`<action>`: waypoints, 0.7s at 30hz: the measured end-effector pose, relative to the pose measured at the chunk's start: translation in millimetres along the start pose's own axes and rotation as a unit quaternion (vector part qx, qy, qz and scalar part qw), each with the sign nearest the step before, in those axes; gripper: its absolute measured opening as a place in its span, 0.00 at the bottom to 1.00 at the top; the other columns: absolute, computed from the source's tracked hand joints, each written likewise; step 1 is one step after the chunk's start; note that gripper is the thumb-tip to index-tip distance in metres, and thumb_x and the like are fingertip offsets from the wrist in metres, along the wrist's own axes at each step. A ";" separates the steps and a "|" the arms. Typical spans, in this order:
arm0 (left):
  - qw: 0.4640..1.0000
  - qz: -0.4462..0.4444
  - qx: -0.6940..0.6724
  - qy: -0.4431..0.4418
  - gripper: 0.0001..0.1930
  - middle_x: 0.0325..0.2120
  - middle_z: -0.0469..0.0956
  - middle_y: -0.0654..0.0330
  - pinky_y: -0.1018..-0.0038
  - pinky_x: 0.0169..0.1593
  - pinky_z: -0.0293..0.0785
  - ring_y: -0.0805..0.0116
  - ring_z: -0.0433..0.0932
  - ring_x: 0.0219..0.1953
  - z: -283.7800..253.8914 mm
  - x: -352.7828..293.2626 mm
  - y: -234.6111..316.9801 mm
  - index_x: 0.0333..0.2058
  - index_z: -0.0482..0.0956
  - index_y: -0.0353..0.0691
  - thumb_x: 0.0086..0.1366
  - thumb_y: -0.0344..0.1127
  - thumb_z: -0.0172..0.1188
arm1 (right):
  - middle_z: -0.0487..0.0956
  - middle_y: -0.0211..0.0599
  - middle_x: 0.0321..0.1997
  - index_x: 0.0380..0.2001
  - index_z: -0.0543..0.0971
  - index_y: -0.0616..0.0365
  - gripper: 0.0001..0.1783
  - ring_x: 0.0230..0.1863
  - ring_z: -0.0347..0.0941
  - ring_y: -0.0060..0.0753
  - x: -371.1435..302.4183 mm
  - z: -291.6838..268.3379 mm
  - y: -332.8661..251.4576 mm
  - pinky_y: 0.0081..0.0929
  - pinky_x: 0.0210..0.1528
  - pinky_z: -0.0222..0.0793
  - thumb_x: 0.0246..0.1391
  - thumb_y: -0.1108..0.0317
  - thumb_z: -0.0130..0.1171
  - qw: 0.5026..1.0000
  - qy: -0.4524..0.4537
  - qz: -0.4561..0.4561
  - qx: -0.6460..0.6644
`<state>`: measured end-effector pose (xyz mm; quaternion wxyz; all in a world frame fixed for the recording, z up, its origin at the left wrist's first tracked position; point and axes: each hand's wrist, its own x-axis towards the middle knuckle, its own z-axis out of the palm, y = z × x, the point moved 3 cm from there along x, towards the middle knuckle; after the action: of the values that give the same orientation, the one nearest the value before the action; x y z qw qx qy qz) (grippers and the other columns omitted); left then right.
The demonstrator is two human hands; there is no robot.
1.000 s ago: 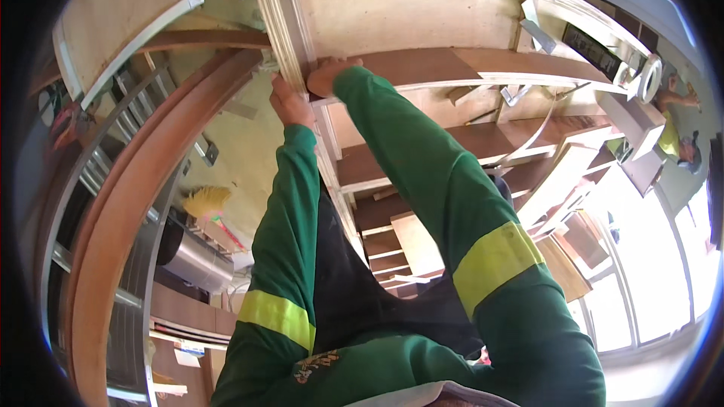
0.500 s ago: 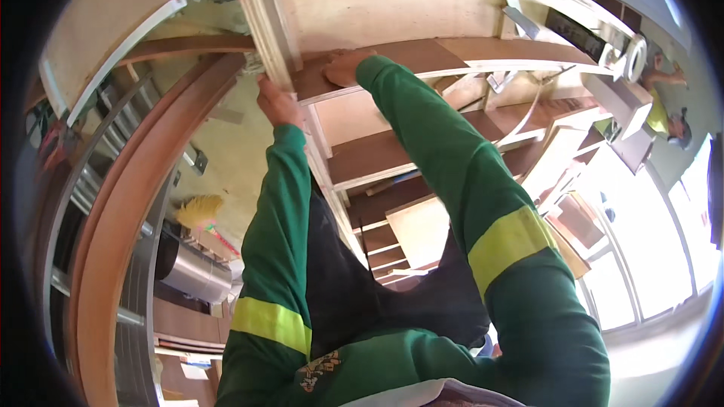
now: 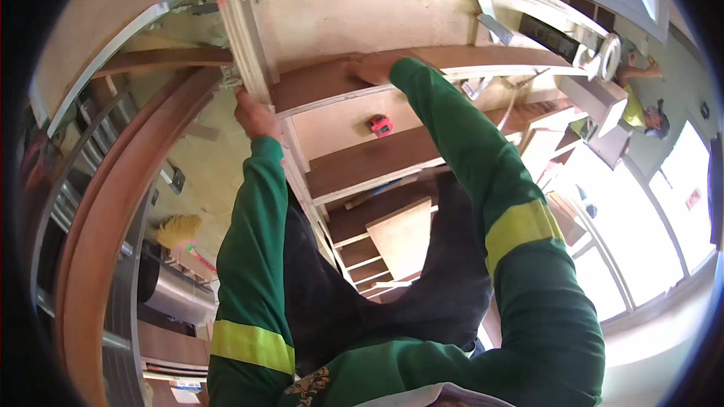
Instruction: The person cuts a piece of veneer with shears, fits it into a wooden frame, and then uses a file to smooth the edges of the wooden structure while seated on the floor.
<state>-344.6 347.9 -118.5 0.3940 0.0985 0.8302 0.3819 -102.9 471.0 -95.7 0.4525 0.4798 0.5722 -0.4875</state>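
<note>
My left hand (image 3: 256, 114) is closed round the edge of the plywood cabinet's upright side panel (image 3: 245, 45). My right hand (image 3: 375, 69) rests on the brown-faced upper shelf (image 3: 309, 84), its fingers spread along the surface and slightly blurred. Nothing shows in its grasp. A red tape measure (image 3: 380, 125) sits in the compartment below that shelf, against the pale back panel. Beneath it runs a second brown shelf (image 3: 354, 162) with a light front edge.
A loose plywood board (image 3: 400, 237) leans among the lower shelves. Curved brown boards (image 3: 94, 279) and a metal ladder-like frame stand on the left, near a yellow broom (image 3: 178, 231). A roll of tape (image 3: 609, 57) hangs at the right end; another person (image 3: 641, 109) is beyond it.
My right hand has slid to the right along the upper shelf. The red tape measure, out of sight before, now shows beside my right arm. My left hand keeps its hold on the panel.
</note>
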 end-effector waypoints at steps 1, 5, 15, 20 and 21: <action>0.998 0.044 0.042 0.005 0.33 0.30 0.81 0.49 0.62 0.40 0.74 0.53 0.78 0.31 -2.0 4.0 -4.6 0.36 0.80 0.29 0.73 0.57 0.39 | 0.59 0.32 0.75 0.70 0.62 0.44 0.33 0.74 0.54 0.41 -4.0 2.1 -5.8 0.43 0.74 0.47 0.67 0.43 0.35 1.000 0.003 -0.028 0.005; 0.999 -0.011 -0.047 -0.019 0.30 0.19 0.71 0.57 0.60 0.28 0.64 0.63 0.65 0.22 16.4 -14.0 25.7 0.28 0.75 0.31 0.74 0.54 0.39 | 0.61 0.34 0.73 0.68 0.64 0.45 0.32 0.72 0.57 0.42 -4.5 -14.5 143.0 0.42 0.73 0.49 0.67 0.44 0.35 0.998 0.000 -0.057 -0.041; 0.917 0.290 0.175 -0.210 0.33 0.66 0.62 0.47 0.65 0.71 0.51 0.55 0.56 0.70 18.6 -34.2 130.6 0.65 0.62 0.30 0.76 0.53 0.35 | 0.67 0.37 0.69 0.64 0.70 0.47 0.29 0.68 0.63 0.44 27.0 32.6 -29.5 0.41 0.70 0.55 0.68 0.46 0.36 0.993 0.092 -0.063 0.046; 0.802 0.146 0.287 -0.503 0.39 0.70 0.57 0.49 0.68 0.72 0.44 0.59 0.51 0.73 80.1 -22.8 101.3 0.68 0.56 0.32 0.74 0.62 0.33 | 0.70 0.39 0.67 0.62 0.72 0.48 0.29 0.65 0.67 0.45 2.6 29.4 -50.5 0.41 0.68 0.58 0.69 0.46 0.36 0.976 0.100 -0.175 0.087; 0.765 0.106 0.324 -0.546 0.40 0.70 0.56 0.50 0.69 0.73 0.43 0.59 0.50 0.73 94.3 -18.0 90.5 0.69 0.56 0.33 0.74 0.64 0.33 | 0.70 0.39 0.67 0.61 0.73 0.49 0.29 0.65 0.67 0.45 0.6 21.6 -17.0 0.40 0.68 0.58 0.69 0.47 0.36 0.975 0.102 -0.179 0.086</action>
<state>-276.2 454.3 -81.2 0.6825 0.4998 0.5332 0.0108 -118.6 448.6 -96.6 0.2542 0.4535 0.6478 -0.5569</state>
